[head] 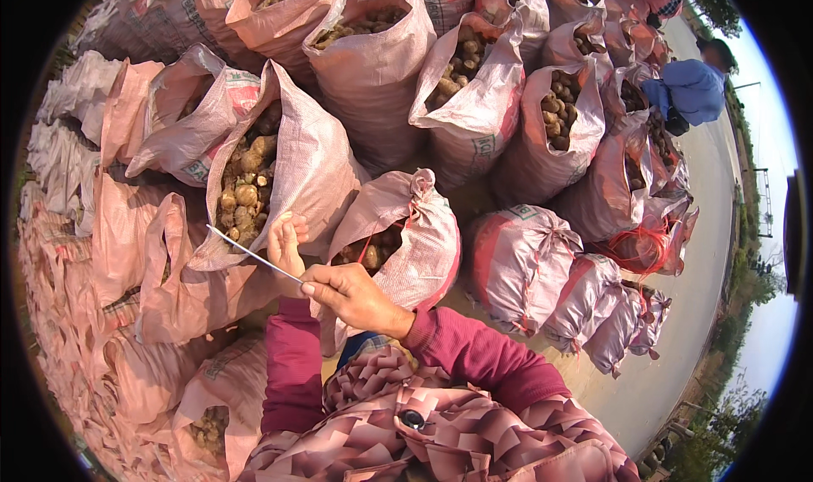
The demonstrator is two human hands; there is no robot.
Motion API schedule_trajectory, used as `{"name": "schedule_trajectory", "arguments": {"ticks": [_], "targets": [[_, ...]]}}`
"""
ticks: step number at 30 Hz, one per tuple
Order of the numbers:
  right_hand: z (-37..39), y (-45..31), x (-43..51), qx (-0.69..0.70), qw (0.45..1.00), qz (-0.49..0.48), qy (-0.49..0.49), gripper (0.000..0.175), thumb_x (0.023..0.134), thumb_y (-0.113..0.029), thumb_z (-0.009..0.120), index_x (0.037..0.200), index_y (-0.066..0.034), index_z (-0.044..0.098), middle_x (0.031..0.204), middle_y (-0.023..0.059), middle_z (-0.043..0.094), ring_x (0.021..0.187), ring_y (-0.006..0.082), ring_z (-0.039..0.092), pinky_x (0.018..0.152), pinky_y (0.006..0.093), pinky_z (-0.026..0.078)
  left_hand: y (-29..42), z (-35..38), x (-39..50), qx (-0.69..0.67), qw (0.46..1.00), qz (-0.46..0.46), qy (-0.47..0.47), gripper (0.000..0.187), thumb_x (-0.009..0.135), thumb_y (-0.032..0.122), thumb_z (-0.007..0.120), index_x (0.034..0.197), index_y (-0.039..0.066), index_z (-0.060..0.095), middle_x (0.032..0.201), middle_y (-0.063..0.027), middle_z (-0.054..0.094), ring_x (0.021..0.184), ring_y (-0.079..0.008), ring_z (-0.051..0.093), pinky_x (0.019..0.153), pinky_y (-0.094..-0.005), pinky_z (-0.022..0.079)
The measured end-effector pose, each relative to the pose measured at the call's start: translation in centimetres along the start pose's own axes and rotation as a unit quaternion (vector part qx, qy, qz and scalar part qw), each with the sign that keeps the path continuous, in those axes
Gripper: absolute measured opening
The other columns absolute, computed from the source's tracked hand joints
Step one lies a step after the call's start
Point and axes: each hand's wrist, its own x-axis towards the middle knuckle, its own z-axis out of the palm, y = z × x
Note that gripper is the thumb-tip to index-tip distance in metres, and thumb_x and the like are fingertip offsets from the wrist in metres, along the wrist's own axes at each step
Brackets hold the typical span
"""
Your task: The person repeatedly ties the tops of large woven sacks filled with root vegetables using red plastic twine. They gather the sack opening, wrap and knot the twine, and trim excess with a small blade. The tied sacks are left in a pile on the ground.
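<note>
In my right hand (356, 295) I grip one end of a thin, pale metal rod (251, 253), which points up and left across my left wrist. My left hand (287, 244) is raised beside it, palm partly showing and fingers bent, with nothing seen in it. Just beyond the hands stands an open woven sack (314, 158) filled with brown, rounded tubers (246, 195). Close to my right hand, another woven sack (429, 241) is gathered at its top with red string (416, 209); a gap in its side shows tubers.
Rows of open woven sacks (375, 82) with tubers stand ahead. Closed sacks (524, 266) and a bundle of red string (641, 244) lie at the right. More sacks (120, 241) crowd the left. A person in blue (692, 91) is beside a paved road (698, 183).
</note>
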Motion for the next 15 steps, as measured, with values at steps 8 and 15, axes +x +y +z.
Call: {"name": "schedule_trajectory", "arguments": {"ticks": [8, 15], "targets": [[-1.5, -5.1, -13.6, 0.034, 0.997, 0.043, -0.048, 0.019, 0.099, -0.020, 0.060, 0.097, -0.0018, 0.066, 0.074, 0.0157, 0.061, 0.063, 0.0265, 0.057, 0.063, 0.0345, 0.048, -7.7, 4.0, -6.8, 0.524, 0.827, 0.147, -0.142, 0.050, 0.076, 0.023, 0.080, 0.119, 0.005, 0.062, 0.117, -0.0138, 0.060, 0.112, -0.0362, 0.057, 0.097, -0.0440, 0.044], [-13.7, 2.6, -17.4, -0.377, 0.908, 0.123, 0.139, 0.021, 0.092, -0.022, 0.061, 0.087, -0.0039, 0.071, 0.072, 0.0220, 0.065, 0.068, 0.0409, 0.066, 0.062, 0.0470, 0.052, -10.2, 5.8, -6.6, 0.392, 0.900, 0.129, -0.143, 0.006, 0.080, 0.007, 0.070, 0.085, 0.004, 0.069, 0.086, -0.0128, 0.064, 0.081, -0.0351, 0.064, 0.072, -0.0424, 0.050]]}}
